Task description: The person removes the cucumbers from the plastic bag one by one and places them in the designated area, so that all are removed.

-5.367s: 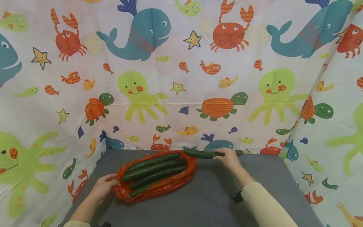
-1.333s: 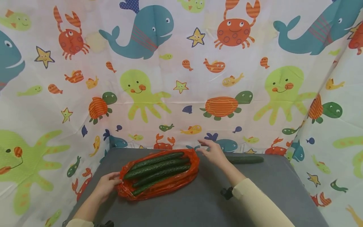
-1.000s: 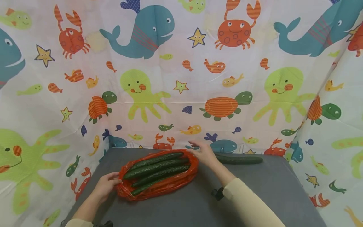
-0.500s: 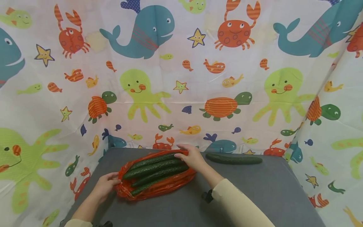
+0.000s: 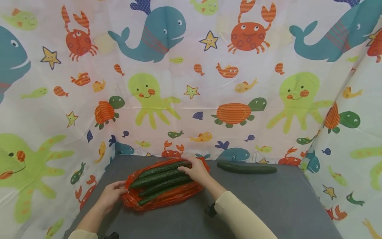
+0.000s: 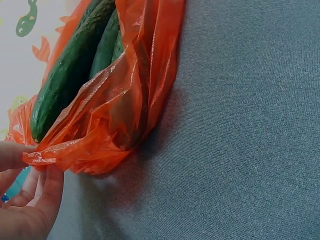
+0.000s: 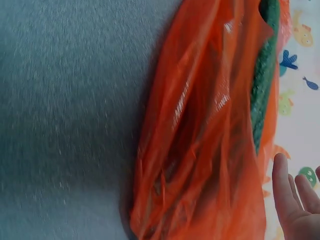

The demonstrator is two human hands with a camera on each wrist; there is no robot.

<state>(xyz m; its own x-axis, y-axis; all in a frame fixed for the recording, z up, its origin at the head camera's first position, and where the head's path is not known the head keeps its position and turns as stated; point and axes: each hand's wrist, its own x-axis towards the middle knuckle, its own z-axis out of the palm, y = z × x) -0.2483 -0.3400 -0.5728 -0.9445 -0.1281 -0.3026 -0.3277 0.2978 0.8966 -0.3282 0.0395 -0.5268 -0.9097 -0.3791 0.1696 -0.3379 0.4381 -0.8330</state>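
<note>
In the head view, an orange plastic bag point(image 5: 176, 196) lies opened out on the table, with several dark green cucumbers point(image 5: 158, 178) side by side in it. My left hand point(image 5: 110, 196) is at the bag's left end; the left wrist view shows its thumb and fingers pinching the thin bag edge point(image 6: 47, 157). Over the right ends of the cucumbers is my right hand point(image 5: 197, 171). Its fingers look extended and spread in the right wrist view, where the hand point(image 7: 300, 215) shows at the lower right. Whether it touches a cucumber I cannot tell.
One loose cucumber point(image 5: 247, 168) lies on the grey cloth-covered table point(image 5: 268, 202), right of the bag near the back edge. A white curtain point(image 5: 191, 49) printed with sea animals walls in the back and both sides.
My right hand set a cucumber down at the right of the bag, released it, and moved left over the cucumbers in the bag. My left hand has stayed at the bag's edge.
</note>
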